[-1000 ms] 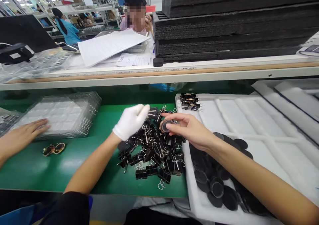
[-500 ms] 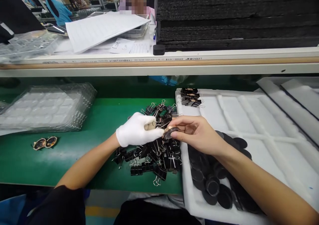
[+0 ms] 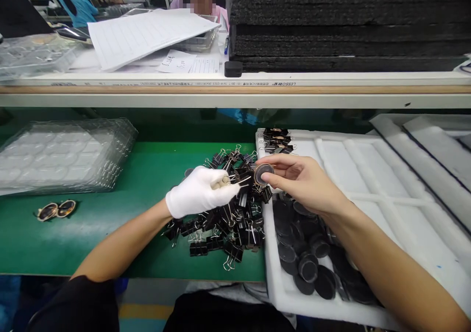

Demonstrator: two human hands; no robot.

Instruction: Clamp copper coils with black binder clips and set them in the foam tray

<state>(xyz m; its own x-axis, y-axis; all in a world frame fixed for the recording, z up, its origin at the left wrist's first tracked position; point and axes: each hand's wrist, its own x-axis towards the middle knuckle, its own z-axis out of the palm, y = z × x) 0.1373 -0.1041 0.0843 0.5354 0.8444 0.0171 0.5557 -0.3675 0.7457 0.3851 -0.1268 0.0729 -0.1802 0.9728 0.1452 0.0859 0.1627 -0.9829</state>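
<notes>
A round dark disc (image 3: 264,174) sits just off centre towards four o'clock, its dark face turned to the camera, its near-circular outline giving no clear long axis. The bare right hand (image 3: 311,182) pinches it, thumb on the face and fingers behind. At the disc's nine o'clock, well near but apart, the white-gloved left hand (image 3: 202,192) has its fingertips closed on a binder clip (image 3: 244,180), silver wire arms running towards three o'clock; its body blends into the clip heap (image 3: 228,224) beneath. At five o'clock, black discs (image 3: 307,267) lie in a white tray (image 3: 375,194); clear trays (image 3: 62,155) stand at nine.
</notes>
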